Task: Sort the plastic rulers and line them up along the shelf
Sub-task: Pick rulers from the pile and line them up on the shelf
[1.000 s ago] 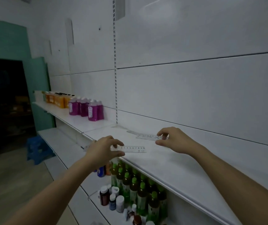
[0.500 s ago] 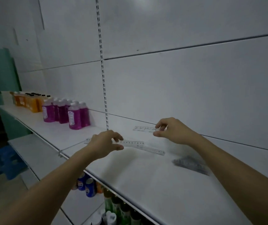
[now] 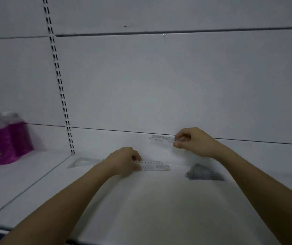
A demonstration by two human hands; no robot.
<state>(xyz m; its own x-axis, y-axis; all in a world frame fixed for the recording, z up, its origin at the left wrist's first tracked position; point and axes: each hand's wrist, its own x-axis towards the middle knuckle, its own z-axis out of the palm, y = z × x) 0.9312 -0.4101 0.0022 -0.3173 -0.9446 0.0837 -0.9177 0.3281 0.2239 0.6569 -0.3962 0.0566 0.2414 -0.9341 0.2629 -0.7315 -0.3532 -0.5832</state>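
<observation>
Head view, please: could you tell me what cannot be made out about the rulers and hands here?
- Clear ruler: its left end is hidden under the left hand.
- Raised ruler, pinched by the right hand: markings blurred, unreadable.
- Dark set square: scale too small and dim.
- Purple bottles: cut by the left edge, label blurred.

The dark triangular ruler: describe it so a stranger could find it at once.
Start at the white shelf and go to the right forearm. The dark triangular ruler lies flat just beside that arm, right of the clear straight ruler in the left hand. It alone is grey and triangular.
</observation>
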